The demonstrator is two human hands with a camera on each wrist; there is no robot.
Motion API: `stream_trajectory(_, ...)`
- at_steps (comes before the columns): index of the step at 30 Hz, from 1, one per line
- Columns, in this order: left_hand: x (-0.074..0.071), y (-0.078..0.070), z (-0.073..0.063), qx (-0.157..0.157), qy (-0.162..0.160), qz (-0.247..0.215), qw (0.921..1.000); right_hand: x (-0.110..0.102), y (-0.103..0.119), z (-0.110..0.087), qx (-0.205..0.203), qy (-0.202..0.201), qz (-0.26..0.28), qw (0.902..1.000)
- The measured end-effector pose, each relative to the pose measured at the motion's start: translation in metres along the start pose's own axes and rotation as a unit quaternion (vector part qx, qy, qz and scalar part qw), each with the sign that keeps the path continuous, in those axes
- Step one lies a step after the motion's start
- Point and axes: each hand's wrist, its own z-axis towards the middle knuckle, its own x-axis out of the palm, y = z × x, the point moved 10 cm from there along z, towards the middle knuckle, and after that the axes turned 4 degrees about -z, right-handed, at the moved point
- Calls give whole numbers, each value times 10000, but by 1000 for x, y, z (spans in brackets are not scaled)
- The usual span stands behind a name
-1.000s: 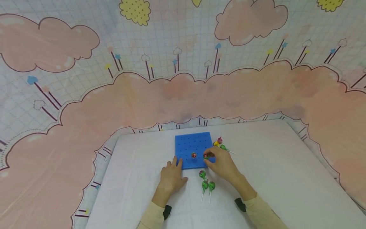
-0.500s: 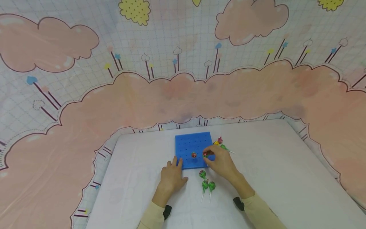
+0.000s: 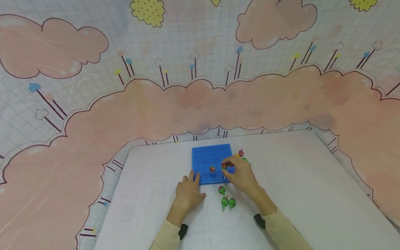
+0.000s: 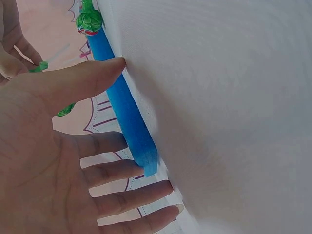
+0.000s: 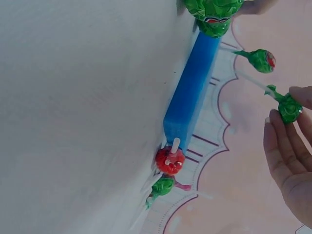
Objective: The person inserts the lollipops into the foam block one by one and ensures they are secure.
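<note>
Green-wrapped round lollipop: my right hand pinches it stick-down above the blue perforated square slab; left hand spread.

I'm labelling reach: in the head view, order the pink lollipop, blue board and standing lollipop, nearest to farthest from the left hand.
1. Blue board, touching the left hand
2. Standing lollipop, on the board
3. Pink lollipop, right of the board
</note>
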Motion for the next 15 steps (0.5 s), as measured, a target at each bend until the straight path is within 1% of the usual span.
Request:
stream_trajectory(4,0,-1,0,1,-2,25,10000,1,-1,0,-59,-91,-17,9999)
stream_trajectory(11,-1,0,1,-29,40,42,10000,0,2,2,-277,-282,-55,9992)
stream_trajectory(15,0,0,1,-28,54,47,10000,2,1,2,-268,-285,-49,9992)
